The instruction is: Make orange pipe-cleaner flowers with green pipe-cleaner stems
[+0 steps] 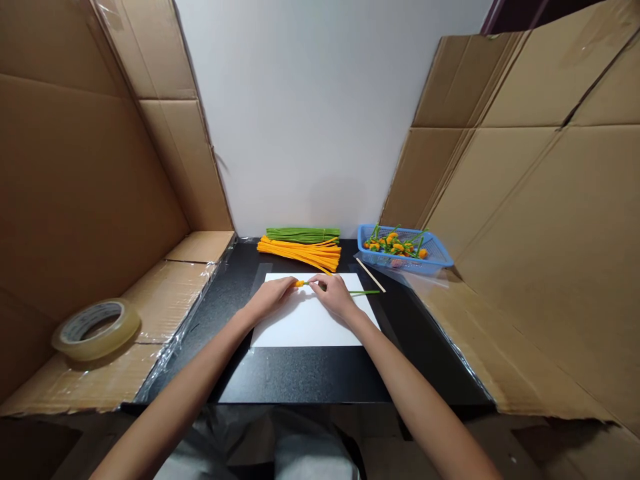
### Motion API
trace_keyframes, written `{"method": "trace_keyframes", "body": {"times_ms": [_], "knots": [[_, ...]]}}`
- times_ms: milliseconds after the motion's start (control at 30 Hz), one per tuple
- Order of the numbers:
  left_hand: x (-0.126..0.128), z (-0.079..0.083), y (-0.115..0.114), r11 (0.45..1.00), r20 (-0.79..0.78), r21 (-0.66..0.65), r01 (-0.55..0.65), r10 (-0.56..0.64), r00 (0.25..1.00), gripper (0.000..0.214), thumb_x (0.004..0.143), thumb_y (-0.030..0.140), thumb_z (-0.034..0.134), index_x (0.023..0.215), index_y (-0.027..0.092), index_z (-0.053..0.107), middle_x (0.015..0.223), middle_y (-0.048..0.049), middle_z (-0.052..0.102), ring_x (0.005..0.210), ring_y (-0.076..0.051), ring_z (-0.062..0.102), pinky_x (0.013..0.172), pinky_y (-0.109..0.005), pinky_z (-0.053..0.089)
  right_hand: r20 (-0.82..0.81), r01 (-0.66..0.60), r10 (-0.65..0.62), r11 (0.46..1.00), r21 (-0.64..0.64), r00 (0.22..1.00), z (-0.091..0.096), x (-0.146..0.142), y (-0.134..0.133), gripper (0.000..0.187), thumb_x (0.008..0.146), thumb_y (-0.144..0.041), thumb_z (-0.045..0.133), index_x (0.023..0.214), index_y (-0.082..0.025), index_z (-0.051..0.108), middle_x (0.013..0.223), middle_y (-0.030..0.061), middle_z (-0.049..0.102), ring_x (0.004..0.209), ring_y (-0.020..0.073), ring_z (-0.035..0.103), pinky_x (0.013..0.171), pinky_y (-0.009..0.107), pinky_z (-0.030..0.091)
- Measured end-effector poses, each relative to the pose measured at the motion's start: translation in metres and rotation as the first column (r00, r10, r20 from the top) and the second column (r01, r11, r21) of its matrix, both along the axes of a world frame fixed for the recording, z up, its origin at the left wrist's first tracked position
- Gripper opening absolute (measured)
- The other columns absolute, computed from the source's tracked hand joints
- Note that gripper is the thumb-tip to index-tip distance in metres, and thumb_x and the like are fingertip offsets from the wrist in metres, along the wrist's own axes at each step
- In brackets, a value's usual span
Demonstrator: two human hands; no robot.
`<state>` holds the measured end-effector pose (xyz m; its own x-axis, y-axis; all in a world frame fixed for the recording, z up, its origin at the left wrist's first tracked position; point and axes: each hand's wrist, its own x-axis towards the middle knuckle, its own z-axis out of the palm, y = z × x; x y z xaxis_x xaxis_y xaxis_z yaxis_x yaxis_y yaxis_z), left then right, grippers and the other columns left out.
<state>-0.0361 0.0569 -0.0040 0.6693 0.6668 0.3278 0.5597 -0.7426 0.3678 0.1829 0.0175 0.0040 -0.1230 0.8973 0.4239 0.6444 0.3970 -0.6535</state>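
Note:
My left hand (271, 294) and my right hand (334, 295) meet over a white sheet of paper (306, 324) on the black table (300, 373). Both pinch a small pipe-cleaner flower: its orange head (300, 283) shows between the fingertips, and its green stem (365, 292) runs out to the right under my right hand. Fingers of both hands are closed on it. Behind the paper lie a bundle of orange pipe cleaners (300, 252) and a bundle of green pipe cleaners (303, 234).
A blue basket (434, 252) with several finished orange-and-green flowers stands at the back right. A thin wooden stick (371, 275) lies beside it. A roll of clear tape (97, 329) rests on cardboard at the left. Cardboard walls enclose both sides.

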Motion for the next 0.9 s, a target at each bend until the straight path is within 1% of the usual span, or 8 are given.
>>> {"method": "trace_keyframes", "body": {"times_ms": [100,200,300,400,467,667,767,900], "knots": [[0.002,0.000,-0.002,0.998,-0.101,0.058,-0.001,0.007,0.995,0.025,0.103,0.031,0.035,0.102,0.019,0.058,0.089,-0.0063,0.069,0.076,-0.018,0.063,0.067,-0.025,0.040,0.068,0.016,-0.018,1.000,0.021,0.998,0.004,-0.003,-0.005,0.019,0.087,-0.024,0.061,0.089,-0.020,0.080,0.074,0.0022,0.075,0.061,0.0134,0.059,0.064,0.025,0.037],[0.004,0.001,-0.004,0.997,-0.177,0.080,-0.001,0.015,0.984,0.023,0.103,0.029,0.036,0.104,0.019,0.057,0.091,-0.0072,0.070,0.077,-0.020,0.065,0.066,-0.026,0.039,0.121,0.028,-0.031,0.999,0.024,0.992,0.007,-0.006,-0.007,0.018,0.086,-0.021,0.063,0.089,-0.023,0.080,0.080,0.0032,0.078,0.068,0.0156,0.066,0.067,0.025,0.039],[0.005,0.003,-0.006,0.996,-0.224,0.090,-0.004,0.024,0.974,0.020,0.101,0.025,0.039,0.107,0.018,0.056,0.092,-0.0075,0.070,0.079,-0.021,0.066,0.066,-0.026,0.040,0.153,0.028,-0.031,0.999,0.025,0.988,0.007,-0.006,-0.008,0.019,0.085,-0.019,0.063,0.091,-0.024,0.080,0.085,0.0037,0.079,0.075,0.0173,0.069,0.070,0.025,0.042],[0.005,0.004,-0.007,0.995,-0.256,0.096,0.000,0.025,0.966,0.017,0.099,0.021,0.041,0.106,0.018,0.056,0.094,-0.0074,0.070,0.079,-0.021,0.066,0.066,-0.026,0.040,0.190,-0.014,0.009,1.000,0.027,0.982,0.006,-0.008,-0.008,0.019,0.087,-0.019,0.062,0.090,-0.024,0.080,0.084,0.0035,0.079,0.074,0.0171,0.069,0.070,0.025,0.042],[0.006,0.005,-0.008,0.995,-0.268,0.098,-0.003,0.029,0.963,0.018,0.100,0.022,0.040,0.105,0.019,0.056,0.094,-0.0076,0.070,0.080,-0.022,0.067,0.066,-0.026,0.040,0.204,-0.031,0.025,0.999,0.027,0.979,0.005,-0.009,-0.009,0.019,0.088,-0.018,0.062,0.091,-0.024,0.080,0.084,0.0036,0.079,0.075,0.0172,0.070,0.071,0.025,0.043],[0.000,0.006,-0.004,0.995,-0.242,0.097,-0.029,0.052,0.969,0.026,0.105,0.033,0.033,0.104,0.019,0.056,0.096,-0.0082,0.071,0.082,-0.022,0.067,0.068,-0.027,0.041,0.206,0.004,-0.011,0.999,0.034,0.978,0.008,-0.004,-0.007,0.016,0.090,-0.022,0.063,0.098,-0.024,0.077,0.094,0.0045,0.079,0.087,0.0207,0.071,0.076,0.028,0.045],[-0.002,0.009,-0.003,0.996,-0.241,0.078,-0.040,0.058,0.969,0.027,0.105,0.035,0.033,0.106,0.020,0.056,0.098,-0.0086,0.072,0.083,-0.022,0.067,0.069,-0.027,0.042,0.177,-0.048,0.035,0.996,0.071,0.984,0.007,-0.001,-0.004,0.015,0.090,-0.018,0.063,0.094,-0.021,0.077,0.096,0.0054,0.078,0.088,0.0196,0.070,0.078,0.028,0.046],[0.003,0.011,-0.007,0.997,-0.300,0.074,-0.008,0.030,0.953,0.029,0.105,0.034,0.032,0.112,0.019,0.055,0.099,-0.0092,0.072,0.081,-0.022,0.067,0.069,-0.027,0.042,0.121,-0.120,0.108,0.988,0.097,0.987,0.001,-0.004,-0.003,0.014,0.089,-0.014,0.064,0.089,-0.019,0.077,0.091,0.0055,0.079,0.083,0.0179,0.070,0.078,0.027,0.047]]}}
